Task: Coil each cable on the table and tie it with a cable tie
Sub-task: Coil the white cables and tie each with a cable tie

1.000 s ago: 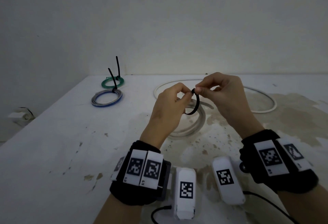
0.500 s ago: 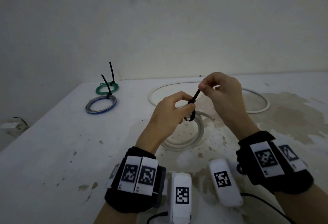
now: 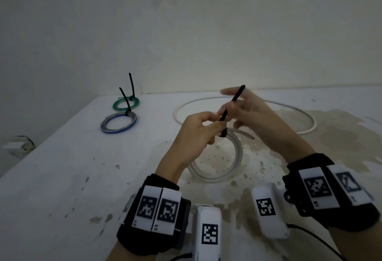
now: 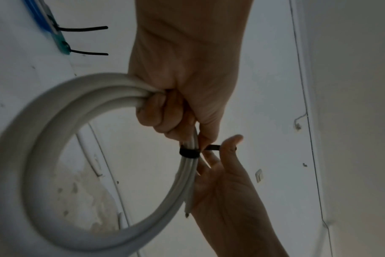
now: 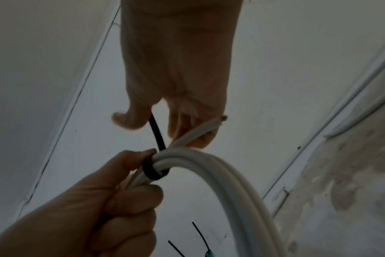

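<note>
Head view shows two small coils, a green one (image 3: 126,103) and a grey-and-blue one (image 3: 119,124), lying at the far left of the worktop (image 3: 62,178), each already bound, with its black tie tail standing up. A third, the thick white coil (image 3: 231,155), is in hand, and a black cable tie (image 3: 224,122) is cinched around its turns, so this one looks nearly tied; I judge only the last snugging of the strap remains. A long thin white cable (image 3: 308,130) lies in one big loose loop farther back on the worktop, uncoiled and untied, so at least that one is left. The white coil is held up off the worktop between the two hands. The left hand (image 3: 198,128) has its fingers curled round the bundled turns just beside the tie, as the left wrist view makes plain. The right hand (image 3: 254,114) is blurred; its fingers look spread, with the tie's tail running up past the thumb, and I cannot tell whether it pinches the tail or merely touches it.
</note>
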